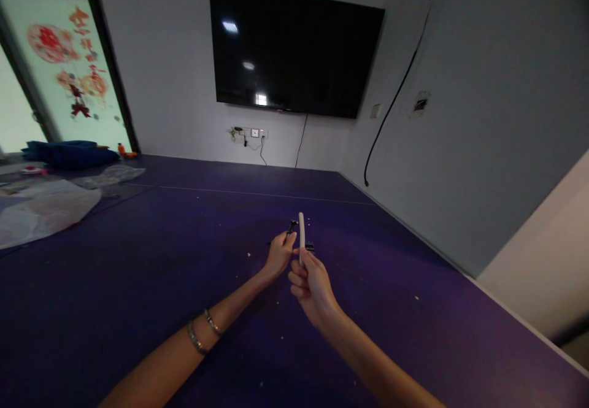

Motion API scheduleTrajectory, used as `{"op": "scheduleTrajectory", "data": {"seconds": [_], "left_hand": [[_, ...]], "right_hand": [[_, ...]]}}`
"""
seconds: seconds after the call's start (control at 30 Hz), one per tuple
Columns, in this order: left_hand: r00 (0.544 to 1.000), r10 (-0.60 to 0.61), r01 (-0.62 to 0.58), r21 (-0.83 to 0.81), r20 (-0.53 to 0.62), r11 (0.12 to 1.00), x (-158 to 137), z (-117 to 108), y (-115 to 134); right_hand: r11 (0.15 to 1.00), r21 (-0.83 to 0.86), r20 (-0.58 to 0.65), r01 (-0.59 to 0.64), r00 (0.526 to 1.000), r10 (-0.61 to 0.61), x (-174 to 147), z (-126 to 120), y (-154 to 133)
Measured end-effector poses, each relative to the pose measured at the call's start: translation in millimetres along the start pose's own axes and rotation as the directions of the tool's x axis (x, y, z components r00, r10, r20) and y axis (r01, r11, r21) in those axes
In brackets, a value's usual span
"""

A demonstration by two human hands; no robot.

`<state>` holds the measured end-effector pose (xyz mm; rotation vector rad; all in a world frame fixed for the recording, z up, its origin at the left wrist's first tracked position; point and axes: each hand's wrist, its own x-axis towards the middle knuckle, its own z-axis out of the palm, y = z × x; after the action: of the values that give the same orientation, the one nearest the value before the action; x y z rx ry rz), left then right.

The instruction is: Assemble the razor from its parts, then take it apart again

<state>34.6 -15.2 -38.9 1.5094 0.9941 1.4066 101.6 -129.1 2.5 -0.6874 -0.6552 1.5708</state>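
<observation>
My left hand (278,254), with two bracelets on its wrist, is closed around a small black tool (291,227). The tool's narrow head sticks up past the thumb, but its exact kind is too small to make out. Just beside it, my right hand (315,285) pinches a white stick (302,229) near its lower end and keeps it almost upright. Both hands are close together over the purple surface (184,285). A small dark object (310,248) shows right behind the right fingers; whether they touch it I cannot tell. Small white bits lie scattered around.
Crumpled clear plastic (55,208) and a dark blue cloth heap (69,154) lie at the left, with a small orange bottle (121,149) nearby. A television (294,52) hangs on the far wall above sockets (254,133). A black cable (399,92) dangles along the right wall.
</observation>
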Motion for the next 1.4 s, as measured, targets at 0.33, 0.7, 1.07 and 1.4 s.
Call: {"op": "scheduleTrajectory", "data": {"seconds": [0.33,0.7,1.07,1.4], "left_hand": [[0.998,-0.057,0.057,-0.039,-0.007,0.998,0,-1,0],[0.995,-0.087,0.093,-0.178,0.044,0.98,3,-5,3],[0.978,0.119,-0.077,-0.234,0.169,0.969,7,-28,8],[0.962,0.17,-0.154,-0.092,0.215,0.984,3,-29,10]], "right_hand": [[1.0,-0.01,-0.006,-0.006,1.0,0.006,-4,-1,1],[0.997,-0.071,0.07,-0.036,0.997,0.041,-8,3,-13],[0.503,-0.726,0.333,0.469,0.88,-0.339,40,-31,-130],[0.239,-0.804,0.518,0.544,0.839,-0.167,41,-36,-127]]}}
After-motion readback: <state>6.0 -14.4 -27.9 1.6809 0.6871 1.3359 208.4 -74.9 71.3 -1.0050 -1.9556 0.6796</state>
